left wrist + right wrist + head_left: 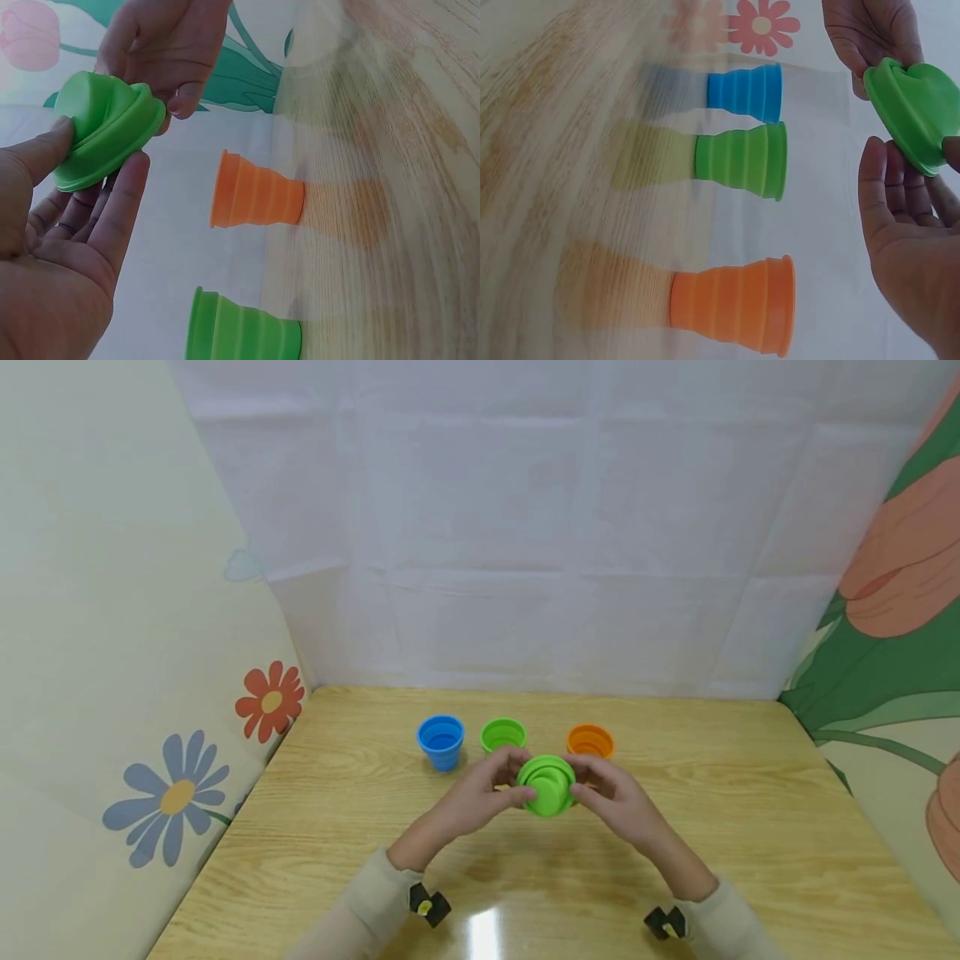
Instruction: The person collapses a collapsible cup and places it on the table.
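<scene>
A green collapsible cup (550,787), partly folded with its base pushed in askew, is held up above the table between both hands. My left hand (476,795) pinches its left edge, thumb on the near face and fingers behind the rim. On the opposite edge, my right hand (624,800) grips it the same way. In the left wrist view, the folded cup (112,131) shows a bulging, slanted base. Just beyond the hands stand a blue cup (441,743), another green cup (502,735) and an orange cup (591,741), all unfolded and upright.
The wood-grain table (750,810) runs back to a creased white cloth (480,527). Flower-patterned panels (150,635) border the left side, and more floral cloth (900,568) lines the right. Both cuffs carry small black devices (430,906).
</scene>
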`<state>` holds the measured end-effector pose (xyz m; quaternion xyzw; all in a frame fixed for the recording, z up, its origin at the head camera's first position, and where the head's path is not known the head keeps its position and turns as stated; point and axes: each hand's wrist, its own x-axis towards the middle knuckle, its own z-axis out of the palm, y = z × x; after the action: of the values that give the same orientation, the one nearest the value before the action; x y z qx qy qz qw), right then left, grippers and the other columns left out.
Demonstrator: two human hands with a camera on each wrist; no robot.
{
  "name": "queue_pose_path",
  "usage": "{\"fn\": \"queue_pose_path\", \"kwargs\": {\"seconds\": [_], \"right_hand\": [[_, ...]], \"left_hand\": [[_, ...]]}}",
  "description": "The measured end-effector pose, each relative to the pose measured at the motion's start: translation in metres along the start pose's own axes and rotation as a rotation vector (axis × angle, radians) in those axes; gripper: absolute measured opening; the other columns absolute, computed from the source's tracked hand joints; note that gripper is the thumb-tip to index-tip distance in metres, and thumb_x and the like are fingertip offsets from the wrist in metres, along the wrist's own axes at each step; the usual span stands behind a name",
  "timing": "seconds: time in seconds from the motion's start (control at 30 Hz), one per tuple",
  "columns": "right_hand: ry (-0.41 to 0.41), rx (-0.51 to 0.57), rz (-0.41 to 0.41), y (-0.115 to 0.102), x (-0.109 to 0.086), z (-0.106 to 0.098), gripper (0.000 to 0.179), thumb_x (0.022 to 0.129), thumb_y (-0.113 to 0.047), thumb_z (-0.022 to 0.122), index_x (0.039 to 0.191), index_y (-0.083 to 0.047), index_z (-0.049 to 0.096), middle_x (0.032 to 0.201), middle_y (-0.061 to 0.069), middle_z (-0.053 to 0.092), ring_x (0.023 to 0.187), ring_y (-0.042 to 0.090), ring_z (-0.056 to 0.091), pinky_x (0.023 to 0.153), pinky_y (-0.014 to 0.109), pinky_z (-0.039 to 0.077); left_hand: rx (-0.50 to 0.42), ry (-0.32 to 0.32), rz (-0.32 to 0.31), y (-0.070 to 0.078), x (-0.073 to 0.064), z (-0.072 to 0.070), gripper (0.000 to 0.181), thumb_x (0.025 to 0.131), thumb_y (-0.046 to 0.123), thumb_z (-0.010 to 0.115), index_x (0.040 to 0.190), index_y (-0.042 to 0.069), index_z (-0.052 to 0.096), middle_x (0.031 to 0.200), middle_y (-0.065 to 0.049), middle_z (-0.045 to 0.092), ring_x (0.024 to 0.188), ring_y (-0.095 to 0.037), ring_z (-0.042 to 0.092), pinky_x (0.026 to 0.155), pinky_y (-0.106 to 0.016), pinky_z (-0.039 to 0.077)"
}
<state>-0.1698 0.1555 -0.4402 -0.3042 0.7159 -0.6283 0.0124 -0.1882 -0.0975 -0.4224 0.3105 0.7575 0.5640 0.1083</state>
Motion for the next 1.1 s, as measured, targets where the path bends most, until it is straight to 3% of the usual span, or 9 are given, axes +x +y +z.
{"fn": "queue_pose_path", "kwargs": {"seconds": [0.23,0.4,0.5,0.67,0.83,1.1], "right_hand": [[-0.002,-0.056,0.058,-0.0013,0.0015,-0.0001,0.034,0.105,-0.008,0.055,0.137,0.002,0.057,0.126,0.016,0.065,0.11,0.012,0.063,0.092,0.029,0.057],[0.014,-0.079,0.097,-0.0052,0.0036,0.0009,0.036,0.105,-0.012,0.056,0.137,0.005,0.057,0.132,0.02,0.062,0.113,0.011,0.064,0.093,0.027,0.056],[0.016,-0.072,0.099,-0.0066,0.0038,0.0011,0.036,0.105,-0.012,0.056,0.137,0.005,0.056,0.13,0.02,0.063,0.112,0.01,0.063,0.094,0.026,0.055],[-0.011,-0.03,0.06,-0.0063,0.0027,0.0011,0.041,0.103,-0.005,0.056,0.142,0.006,0.05,0.125,0.023,0.061,0.107,0.011,0.061,0.09,0.028,0.057],[-0.051,0.006,0.007,-0.005,0.0025,0.0013,0.048,0.101,0.0,0.058,0.146,0.008,0.043,0.127,0.027,0.058,0.104,0.012,0.06,0.086,0.03,0.06],[-0.096,0.04,-0.081,-0.0012,0.0024,0.0018,0.053,0.099,0.005,0.058,0.147,0.012,0.037,0.129,0.031,0.053,0.106,0.01,0.06,0.087,0.029,0.06]], "left_hand": [[0.008,-0.036,-0.069,0.0023,0.0012,-0.0001,0.038,0.096,0.018,0.071,0.13,0.008,0.056,0.11,-0.006,0.065,0.097,-0.018,0.063,0.08,-0.033,0.06],[0.034,-0.045,-0.051,0.0028,0.001,-0.0003,0.039,0.096,0.017,0.072,0.13,0.006,0.057,0.109,-0.007,0.065,0.096,-0.017,0.062,0.079,-0.029,0.059],[0.015,-0.037,-0.043,0.0026,0.0011,-0.0002,0.038,0.096,0.016,0.071,0.13,0.003,0.057,0.108,-0.01,0.065,0.093,-0.017,0.063,0.079,-0.036,0.061],[-0.105,-0.009,-0.086,0.0014,0.0022,-0.001,0.041,0.098,0.016,0.068,0.131,-0.002,0.052,0.109,-0.014,0.063,0.092,-0.018,0.064,0.084,-0.055,0.06],[-0.201,0.0,-0.105,-0.0026,0.0029,-0.0027,0.043,0.099,0.013,0.066,0.133,-0.006,0.047,0.112,-0.016,0.061,0.093,-0.017,0.066,0.085,-0.051,0.06],[-0.222,0.003,-0.107,-0.002,0.0026,-0.0013,0.042,0.099,0.011,0.065,0.132,-0.006,0.046,0.112,-0.015,0.061,0.092,-0.015,0.067,0.084,-0.048,0.061]]}}
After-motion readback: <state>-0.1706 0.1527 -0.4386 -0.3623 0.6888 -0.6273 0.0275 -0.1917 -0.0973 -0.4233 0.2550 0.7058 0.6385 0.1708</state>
